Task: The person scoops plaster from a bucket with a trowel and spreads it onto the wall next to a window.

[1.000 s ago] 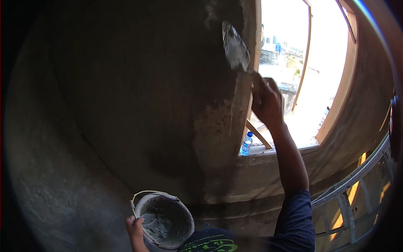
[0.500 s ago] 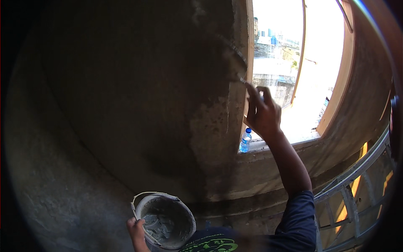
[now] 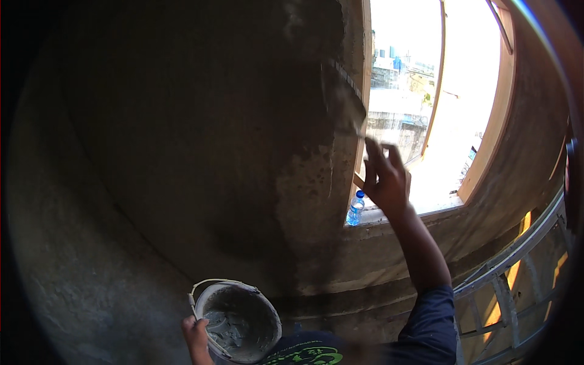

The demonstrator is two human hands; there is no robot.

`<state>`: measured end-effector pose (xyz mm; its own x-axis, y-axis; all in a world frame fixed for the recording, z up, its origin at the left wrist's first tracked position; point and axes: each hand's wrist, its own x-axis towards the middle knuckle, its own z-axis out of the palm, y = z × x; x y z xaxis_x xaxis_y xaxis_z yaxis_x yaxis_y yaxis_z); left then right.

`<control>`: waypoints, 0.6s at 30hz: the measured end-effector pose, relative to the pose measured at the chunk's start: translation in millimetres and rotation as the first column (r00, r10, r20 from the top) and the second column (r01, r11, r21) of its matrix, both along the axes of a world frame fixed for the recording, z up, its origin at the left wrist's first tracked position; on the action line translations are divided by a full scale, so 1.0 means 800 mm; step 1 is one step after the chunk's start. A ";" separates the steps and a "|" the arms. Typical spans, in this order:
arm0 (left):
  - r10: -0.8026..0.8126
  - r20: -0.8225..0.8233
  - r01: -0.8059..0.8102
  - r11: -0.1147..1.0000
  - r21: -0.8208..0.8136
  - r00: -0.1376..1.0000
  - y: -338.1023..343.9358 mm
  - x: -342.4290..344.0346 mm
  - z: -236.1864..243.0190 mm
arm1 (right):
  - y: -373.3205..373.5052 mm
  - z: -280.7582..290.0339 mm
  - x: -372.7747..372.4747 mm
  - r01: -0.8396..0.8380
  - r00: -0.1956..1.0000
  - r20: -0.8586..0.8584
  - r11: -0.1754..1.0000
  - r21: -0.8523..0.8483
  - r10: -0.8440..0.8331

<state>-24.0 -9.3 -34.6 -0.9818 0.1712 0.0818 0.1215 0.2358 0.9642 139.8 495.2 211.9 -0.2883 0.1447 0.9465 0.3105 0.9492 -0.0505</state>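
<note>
My right hand (image 3: 386, 179) is closed on the handle of a trowel (image 3: 345, 100), whose blurred blade lies against the wall at the edge of dark, damp-looking plaster (image 3: 286, 103), beside the window's left side. At the lower middle my left hand (image 3: 196, 337) grips the near left rim of a bucket (image 3: 234, 322) with grey wet mortar inside and a pale handle arched over it.
The window (image 3: 505, 79) has wooden framing and bright buildings outside. A blue-capped water bottle (image 3: 356, 210) stands on its sill at the lower left corner. A grey metal framework (image 3: 511, 304), ladder-like, curves along the lower right. A rougher, lighter wall patch (image 3: 304, 182) lies below the trowel.
The trowel and my right hand have moved down along the wall by the window edge, the blade now lower than a second ago. My left hand and the bucket stay about the same.
</note>
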 end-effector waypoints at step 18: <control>0.047 0.060 -0.052 0.995 0.085 0.997 0.008 -0.001 -0.003 | -0.064 -0.176 0.013 -0.069 0.686 0.639 0.906 -0.418 0.347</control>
<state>-25.1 -2.6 -37.2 -0.9925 0.1165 0.0373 0.0553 0.1556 0.9863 150.4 444.0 70.7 -0.8932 0.2603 0.3667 0.1837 0.9555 -0.2308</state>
